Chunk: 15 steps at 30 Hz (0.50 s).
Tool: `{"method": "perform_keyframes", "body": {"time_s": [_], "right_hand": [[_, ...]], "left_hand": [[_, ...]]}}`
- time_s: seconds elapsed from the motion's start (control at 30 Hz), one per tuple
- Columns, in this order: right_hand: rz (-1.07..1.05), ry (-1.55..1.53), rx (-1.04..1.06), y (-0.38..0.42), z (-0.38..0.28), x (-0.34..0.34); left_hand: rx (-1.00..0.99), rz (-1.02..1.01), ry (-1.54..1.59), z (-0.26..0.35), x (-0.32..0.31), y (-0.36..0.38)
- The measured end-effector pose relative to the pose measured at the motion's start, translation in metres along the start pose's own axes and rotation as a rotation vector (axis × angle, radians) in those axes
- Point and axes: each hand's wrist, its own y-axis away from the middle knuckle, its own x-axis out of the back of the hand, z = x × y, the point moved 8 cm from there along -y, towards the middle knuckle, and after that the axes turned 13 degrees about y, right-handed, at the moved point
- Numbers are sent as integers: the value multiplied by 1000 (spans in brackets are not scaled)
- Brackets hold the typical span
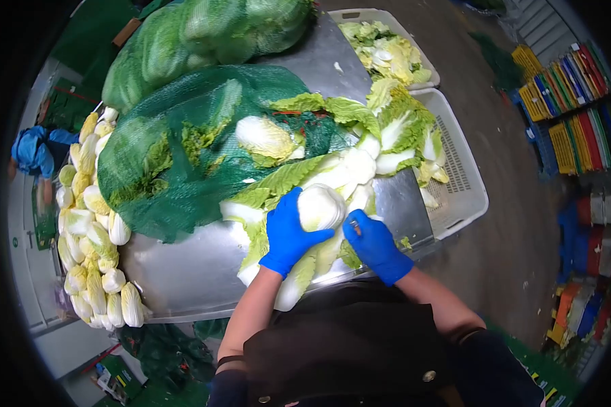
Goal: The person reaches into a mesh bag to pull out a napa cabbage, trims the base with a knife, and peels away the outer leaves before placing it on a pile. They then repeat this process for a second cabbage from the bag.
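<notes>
My left hand (288, 234), in a blue glove, is wrapped round the side of a napa cabbage (321, 208) whose pale, rounded base faces up. Close to its right side is my right hand (379, 249), also gloved, its fingers curled into a fist. A small metallic bit shows at those fingers; the rest of that object is hidden. Loose green and white leaves (349, 169) lie under and around the cabbage. Beyond my left hand, a green net bag (183, 176) is spread over more cabbages, and one yellowish napa cabbage (265, 139) sits at its opening.
Trimmed cabbages (91, 237) are piled along the left end of the steel table (176, 278). Another full net bag (204, 41) lies at the back. Two white crates (478, 197) with leaves stand off the right edge. A person in blue (34, 152) is at far left.
</notes>
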Motion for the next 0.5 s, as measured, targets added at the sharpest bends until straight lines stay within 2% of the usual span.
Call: {"method": "perform_keyframes", "body": {"time_s": [0.13,0.5], "right_hand": [[-17,66,-96,3,28,-8],[-154,87,-99,-4,33,-4]], "left_hand": [[-2,-79,-124,12,-21,-9],[26,-115,-189,13,-28,-19]]}}
